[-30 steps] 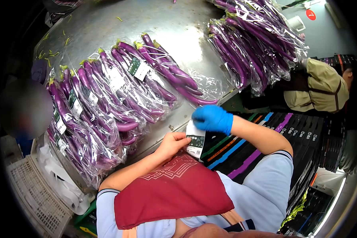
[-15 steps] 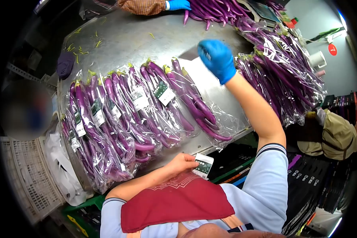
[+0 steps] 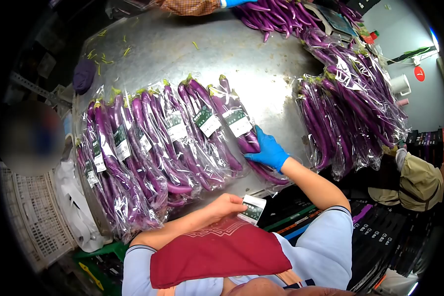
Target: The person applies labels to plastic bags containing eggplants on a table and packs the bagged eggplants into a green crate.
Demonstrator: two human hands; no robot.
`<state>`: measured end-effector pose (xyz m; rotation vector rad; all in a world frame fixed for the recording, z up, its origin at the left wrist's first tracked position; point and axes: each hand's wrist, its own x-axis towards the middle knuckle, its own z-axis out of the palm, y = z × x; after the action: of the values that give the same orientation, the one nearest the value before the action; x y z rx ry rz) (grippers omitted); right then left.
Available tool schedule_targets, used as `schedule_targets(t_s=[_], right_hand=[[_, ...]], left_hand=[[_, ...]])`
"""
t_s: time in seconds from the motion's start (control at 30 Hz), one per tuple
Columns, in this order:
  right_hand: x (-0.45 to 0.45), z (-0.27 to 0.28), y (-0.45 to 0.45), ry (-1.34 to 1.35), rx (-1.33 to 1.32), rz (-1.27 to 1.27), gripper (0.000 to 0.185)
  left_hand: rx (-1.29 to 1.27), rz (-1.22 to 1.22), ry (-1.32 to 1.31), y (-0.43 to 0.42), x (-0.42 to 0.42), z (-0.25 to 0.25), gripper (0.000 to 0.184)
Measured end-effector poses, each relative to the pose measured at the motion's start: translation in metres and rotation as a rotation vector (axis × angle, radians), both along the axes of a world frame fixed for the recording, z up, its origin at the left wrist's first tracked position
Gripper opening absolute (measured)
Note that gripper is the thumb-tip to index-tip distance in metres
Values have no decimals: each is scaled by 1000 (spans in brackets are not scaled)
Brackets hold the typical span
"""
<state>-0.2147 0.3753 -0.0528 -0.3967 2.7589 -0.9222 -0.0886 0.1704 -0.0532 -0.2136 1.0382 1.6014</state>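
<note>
My left hand (image 3: 227, 204), bare, is closed on a small stack of green and white labels (image 3: 253, 209) at the table's front edge. My right hand, in a blue glove (image 3: 268, 150), lies around the lower part of a bagged bunch of eggplants (image 3: 249, 143), thumb on one side and fingers on the other. A green and white label (image 3: 238, 122) sits on that bag just above the glove. Left of it, several bagged eggplant bunches (image 3: 148, 143) lie side by side, with labels showing on several bags.
More bagged eggplants (image 3: 340, 108) are heaped on the right of the metal table (image 3: 182, 54). Loose eggplants (image 3: 276, 17) and a co-worker's sleeve (image 3: 187, 6) are at the far edge. A white crate (image 3: 39, 217) stands left, black crates (image 3: 389, 232) right.
My right hand has come down from above the table onto the nearest bag on the right of the row. That bag now shows a label. My left hand still holds its labels.
</note>
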Motion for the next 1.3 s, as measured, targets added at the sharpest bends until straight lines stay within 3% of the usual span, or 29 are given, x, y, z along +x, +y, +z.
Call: schedule_targets(t_s=[0.07,0.17,0.3,0.4,0.47,0.5,0.53,0.57,0.6,0.63,0.7,0.77,0.8,0.9,0.97,1.07,1.17,1.23,1.3], right_hand=[[3,-22,3,-70,-55,-97,80],[-2,8,23,-616,-508,-193,75],[8,76,22,-669,-669,-289,66],[14,101,-19,-497,-669,-255,62],[13,108,-59,-505,-725,-178,72],[9,100,-73,-409,-585,-84,76],[5,81,-88,-529,-634,-55,77],[0,45,-101,-410,-630,50,79],[-1,23,-118,-314,-446,137,79],[-4,14,-124,-212,-255,222,79],[-9,42,-116,-378,-117,257,79],[-18,48,-75,-270,-361,268,73],[-27,59,-45,-157,-371,227,74],[-57,126,86,379,94,-214,76],[-65,170,161,567,471,-545,77],[-66,185,230,257,901,-811,79],[-77,167,255,50,1223,-464,66],[-75,166,234,216,1112,-372,57],[-69,175,198,186,953,-303,56]], left_hand=[[11,6,-20,0,0,1,15],[47,14,5,-3,3,2,16],[100,27,26,-8,8,-1,17],[48,-3,33,-6,12,-4,17],[-7,-76,70,-7,8,10,17],[-6,-95,72,-8,9,10,17],[-8,-108,72,-8,11,10,16],[7,-71,4,-8,15,9,16],[34,-37,-45,-7,19,12,17],[61,-1,-85,-6,18,17,18],[69,-62,-82,-8,13,26,17],[109,-28,-131,-6,16,15,19],[106,-70,-96,-5,15,15,19],[69,-80,4,-4,18,10,15],[61,-79,64,4,13,4,13],[46,-33,140,6,-1,15,12],[39,-17,167,9,-6,24,11],[35,-16,179,9,-7,26,11],[34,-17,187,9,-6,29,11]])
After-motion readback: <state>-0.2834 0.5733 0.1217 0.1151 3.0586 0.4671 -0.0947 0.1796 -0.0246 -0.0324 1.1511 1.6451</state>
